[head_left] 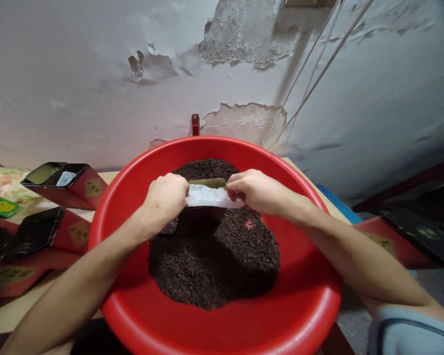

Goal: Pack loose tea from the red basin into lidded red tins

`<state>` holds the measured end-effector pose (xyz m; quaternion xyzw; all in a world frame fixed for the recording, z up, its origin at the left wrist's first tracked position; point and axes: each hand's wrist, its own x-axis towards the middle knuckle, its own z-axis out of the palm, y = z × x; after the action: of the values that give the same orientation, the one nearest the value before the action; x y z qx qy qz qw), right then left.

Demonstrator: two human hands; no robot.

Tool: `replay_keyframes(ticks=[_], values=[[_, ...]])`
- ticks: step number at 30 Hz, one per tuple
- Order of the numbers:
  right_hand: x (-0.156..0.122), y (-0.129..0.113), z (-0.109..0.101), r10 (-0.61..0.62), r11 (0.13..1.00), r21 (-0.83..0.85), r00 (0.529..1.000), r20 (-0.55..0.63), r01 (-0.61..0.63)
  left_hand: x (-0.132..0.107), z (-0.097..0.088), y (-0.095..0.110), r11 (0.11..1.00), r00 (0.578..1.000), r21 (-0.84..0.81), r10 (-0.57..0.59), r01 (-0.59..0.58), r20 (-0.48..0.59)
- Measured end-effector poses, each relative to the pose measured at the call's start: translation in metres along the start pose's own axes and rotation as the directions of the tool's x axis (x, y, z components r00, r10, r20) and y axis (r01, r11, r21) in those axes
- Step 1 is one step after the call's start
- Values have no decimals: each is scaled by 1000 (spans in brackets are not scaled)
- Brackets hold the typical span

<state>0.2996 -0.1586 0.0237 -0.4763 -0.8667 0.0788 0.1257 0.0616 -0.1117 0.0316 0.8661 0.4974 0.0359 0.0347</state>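
A large red basin (299, 301) holds a heap of dark, dry loose leaves (207, 276) that look like tea. In the middle of the heap stands a dark tin (203, 215), its gold-coloured inner wall showing at the back. Across the tin's mouth stretches a whitish plastic bag (210, 196). My left hand (167, 196) is closed on the bag's left end, and my right hand (248, 190) pinches its right end. Beside the tin, below my left hand, a small dark lid-like piece (170, 227) lies on the leaves, partly hidden.
Left of the basin, an open red and black tin (68, 185) with clear plastic inside stands near more such tins (40, 234) and a green packet (0, 204). Another red tin (395, 241) is at the right. A peeling wall (96, 98) rises behind, with hanging cords (314, 79).
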Motion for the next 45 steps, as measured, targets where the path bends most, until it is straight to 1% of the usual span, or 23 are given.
replay_keyframes(ticks=[2, 3, 5, 7, 10, 13, 16, 18, 20, 22, 25, 29, 31, 33, 34, 35, 36, 38, 40, 42, 43, 44, 45], values=[[2, 9, 5, 74, 993, -87, 993, -94, -82, 0, -3, 2, 984, 992, 131, -120, 122, -29], [3, 13, 7, 105, 985, -125, 989, -108, -118, 0, -3, 1, 975, 989, 168, -139, 145, -51], [7, 20, 12, 155, 973, -160, 985, -81, -167, 4, 0, -5, 986, 994, 142, -75, 86, -82], [13, 25, 18, 186, 973, -131, 982, -33, -189, 11, 6, -13, 995, 997, 99, -24, 32, -77], [21, 27, 29, 230, 973, -41, 973, 23, -229, 22, 17, -23, 1000, 1000, 29, -6, 5, 17], [26, 28, 44, 263, 960, 77, 962, 75, -268, 29, 25, -26, 997, 987, -73, -8, 20, 162], [31, 31, 59, 277, 940, 204, 961, 17, -275, 31, 30, -26, 961, 956, -230, -89, 157, 280], [34, 34, 66, 323, 912, 273, 946, -20, -306, 31, 33, -27, 892, 938, -381, -116, 242, 326], [36, 34, 70, 414, 836, 382, 910, 31, -393, 33, 36, -28, 809, 932, -514, -110, 286, 345], [37, 32, 72, 478, 706, 517, 864, 157, -484, 34, 40, -31, 742, 924, -588, -111, 322, 366], [34, 26, 75, 482, 530, 651, 825, 296, -543, 36, 48, -35, 692, 911, -624, -122, 362, 394], [28, 27, 84, 501, 465, 694, 810, 305, -549, 36, 65, -39, 684, 927, -662, -56, 307, 371], [26, 36, 88, 483, 400, 731, 805, 344, -552, 38, 75, -40, 627, 913, -691, -84, 360, 399], [26, 49, 91, 439, 314, 751, 790, 428, -581, 42, 83, -42, 547, 879, -701, -159, 458, 450], [26, 56, 93, 419, 315, 735, 783, 459, -600, 44, 86, -43, 512, 858, -697, -196, 502, 474], [26, 63, 93, 413, 385, 692, 785, 463, -610, 46, 87, -45, 499, 841, -684, -217, 532, 495], [27, 70, 94, 420, 503, 618, 796, 437, -604, 48, 87, -48, 527, 840, -663, -228, 532, 493], [29, 84, 95, 449, 730, 405, 833, 324, -550, 51, 81, -55, 657, 872, -589, -248, 471, 421], [30, 97, 98, 472, 836, 209, 859, 199, -508, 52, 71, -63, 773, 933, -526, -251, 354, 259], [29, 108, 103, 508, 845, 88, 842, 182, -528, 54, 63, -67, 803, 985, -571, -135, 172, 107], [28, 112, 107, 528, 837, 21, 818, 226, -546, 54, 61, -67, 792, 998, -608, -20, 55, 64], [26, 114, 112, 553, 824, -46, 782, 288, -565, 55, 62, -65, 783, 992, -618, 119, -75, 30], [24, 116, 118, 578, 806, -104, 736, 352, -583, 55, 64, -62, 777, 968, -598, 252, -196, 10]])
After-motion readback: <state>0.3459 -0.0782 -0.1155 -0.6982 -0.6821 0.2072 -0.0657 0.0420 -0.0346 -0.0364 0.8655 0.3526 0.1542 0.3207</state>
